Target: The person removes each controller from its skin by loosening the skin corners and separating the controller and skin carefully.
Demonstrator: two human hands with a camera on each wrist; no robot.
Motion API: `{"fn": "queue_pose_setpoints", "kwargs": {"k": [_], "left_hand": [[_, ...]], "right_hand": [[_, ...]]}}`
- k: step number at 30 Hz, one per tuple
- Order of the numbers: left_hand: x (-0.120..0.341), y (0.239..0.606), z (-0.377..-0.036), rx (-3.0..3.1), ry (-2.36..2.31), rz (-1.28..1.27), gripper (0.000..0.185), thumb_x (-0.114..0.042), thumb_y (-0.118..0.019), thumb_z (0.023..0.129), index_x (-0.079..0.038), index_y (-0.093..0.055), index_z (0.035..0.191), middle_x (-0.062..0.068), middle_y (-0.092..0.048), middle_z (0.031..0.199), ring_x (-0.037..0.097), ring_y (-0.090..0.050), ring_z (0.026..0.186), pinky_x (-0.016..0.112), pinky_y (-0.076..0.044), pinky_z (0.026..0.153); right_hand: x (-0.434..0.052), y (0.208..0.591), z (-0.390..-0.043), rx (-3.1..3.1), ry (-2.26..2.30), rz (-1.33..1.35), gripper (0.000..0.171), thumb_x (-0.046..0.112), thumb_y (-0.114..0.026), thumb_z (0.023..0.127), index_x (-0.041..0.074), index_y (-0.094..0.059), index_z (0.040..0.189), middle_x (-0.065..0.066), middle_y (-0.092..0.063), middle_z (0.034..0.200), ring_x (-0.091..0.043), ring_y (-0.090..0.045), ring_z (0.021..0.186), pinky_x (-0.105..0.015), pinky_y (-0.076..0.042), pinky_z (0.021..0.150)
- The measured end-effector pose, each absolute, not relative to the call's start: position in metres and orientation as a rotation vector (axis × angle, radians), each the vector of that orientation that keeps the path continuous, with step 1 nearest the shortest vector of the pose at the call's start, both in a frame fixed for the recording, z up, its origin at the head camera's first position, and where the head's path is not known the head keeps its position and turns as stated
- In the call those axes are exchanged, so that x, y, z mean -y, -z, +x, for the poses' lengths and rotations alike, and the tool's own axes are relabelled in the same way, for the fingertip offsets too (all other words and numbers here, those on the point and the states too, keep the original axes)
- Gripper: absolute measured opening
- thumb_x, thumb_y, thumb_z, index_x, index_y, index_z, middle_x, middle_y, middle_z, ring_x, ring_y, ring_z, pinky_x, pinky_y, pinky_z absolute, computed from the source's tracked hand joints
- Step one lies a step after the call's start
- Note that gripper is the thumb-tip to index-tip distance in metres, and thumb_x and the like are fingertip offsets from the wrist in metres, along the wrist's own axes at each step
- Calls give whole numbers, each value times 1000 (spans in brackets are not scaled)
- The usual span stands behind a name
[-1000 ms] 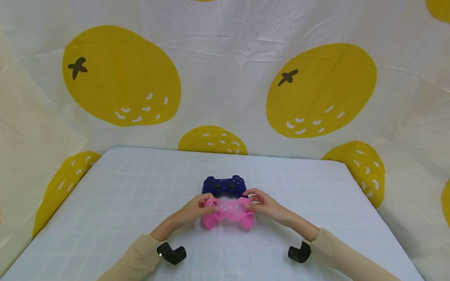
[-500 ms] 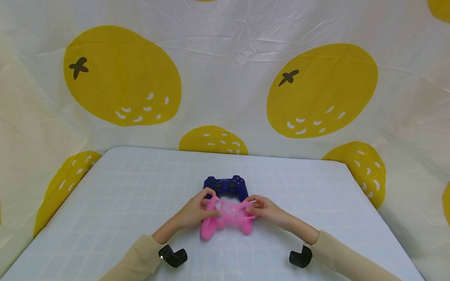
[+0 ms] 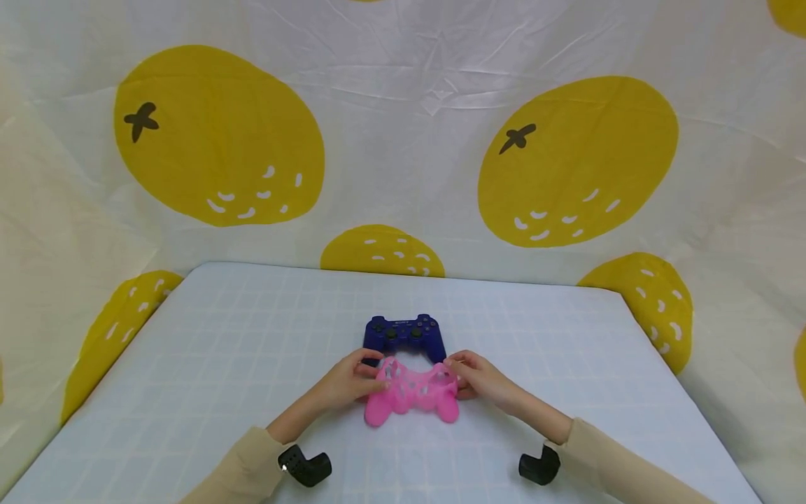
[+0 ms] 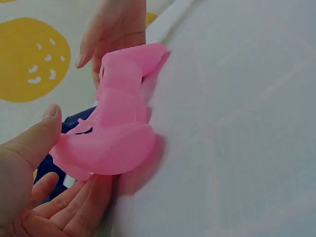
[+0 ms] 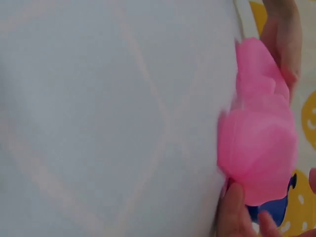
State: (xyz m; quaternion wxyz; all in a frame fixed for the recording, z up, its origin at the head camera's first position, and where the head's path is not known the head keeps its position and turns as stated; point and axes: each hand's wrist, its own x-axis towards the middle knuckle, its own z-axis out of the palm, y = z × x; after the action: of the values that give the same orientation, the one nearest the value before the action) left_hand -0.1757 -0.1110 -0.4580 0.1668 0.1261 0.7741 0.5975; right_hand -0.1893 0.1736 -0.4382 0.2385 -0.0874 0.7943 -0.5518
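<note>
A pink, soft-looking game controller cover (image 3: 415,393) lies between both hands, close to the tabletop, with its two grips toward me. My left hand (image 3: 348,380) pinches the cover's left end; in the left wrist view its thumb (image 4: 48,121) is at the edge and the other fingers reach underneath. At the right end, my right hand (image 3: 481,376) holds the cover by its upper corner. In the right wrist view only some of its fingertips (image 5: 233,210) show, against the cover's end. Just beyond the cover sits a dark blue game controller (image 3: 406,329), its lower edge near my fingers.
A white table (image 3: 252,315) with a faint grid pattern carries everything. Behind it hangs a pale curtain (image 3: 403,140) printed with large yellow fruit. A black device (image 3: 305,465) is strapped at the left wrist, and another black device (image 3: 539,465) at the right.
The cover has shifted slightly right and toward me, and its left grip, tilted half a second ago, is now more level. The right hand moved a little right. The blue controller is nearly still.
</note>
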Motion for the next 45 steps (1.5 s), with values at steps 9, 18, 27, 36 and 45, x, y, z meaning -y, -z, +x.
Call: {"fn": "queue_pose_setpoints", "kwargs": {"k": [9, 18, 27, 36, 45], "left_hand": [[114, 458, -168, -2005, -1820, 269, 51, -12, -64, 91, 8, -40, 132, 24, -64, 113, 15, -67, 78, 34, -59, 70], [115, 458, -168, -2002, -1850, 285, 47, -5, -66, 89, 7, -41, 127, 18, -59, 106, 14, -64, 73, 34, -58, 65], [119, 459, -167, -2042, -1884, 246, 36, -1, -64, 88, 7, -40, 114, 11, -57, 97, 11, -59, 69, 27, -55, 59], [123, 458, -166, -2099, -1830, 138, 46, -8, -68, 87, 7, -42, 121, 20, -66, 106, 12, -65, 73, 31, -58, 64], [113, 452, -167, -2230, -1550, -162, 47, -32, -60, 94, 4, -53, 123, 9, -70, 84, 11, -65, 62, 27, -57, 58]], "right_hand": [[-179, 437, -175, -2484, 1198, -217, 41, 30, -78, 76, 5, -50, 92, -2, -57, 75, -14, -55, 65, -27, -47, 60], [-169, 433, -165, -2575, 1094, -234, 38, 25, -78, 75, 3, -54, 95, -3, -63, 77, -13, -55, 67, -27, -47, 60], [-165, 435, -160, -2564, 1079, -171, 39, 20, -77, 77, 2, -51, 100, -4, -60, 76, -15, -51, 69, -26, -42, 61], [-173, 440, -170, -2502, 1065, -316, 29, 27, -75, 79, 5, -60, 90, 4, -45, 64, -12, -42, 62, -21, -32, 54], [-172, 434, -174, -2470, 996, -343, 32, 36, -61, 92, 7, -58, 78, 3, -44, 57, -11, -42, 54, -23, -33, 51]]}}
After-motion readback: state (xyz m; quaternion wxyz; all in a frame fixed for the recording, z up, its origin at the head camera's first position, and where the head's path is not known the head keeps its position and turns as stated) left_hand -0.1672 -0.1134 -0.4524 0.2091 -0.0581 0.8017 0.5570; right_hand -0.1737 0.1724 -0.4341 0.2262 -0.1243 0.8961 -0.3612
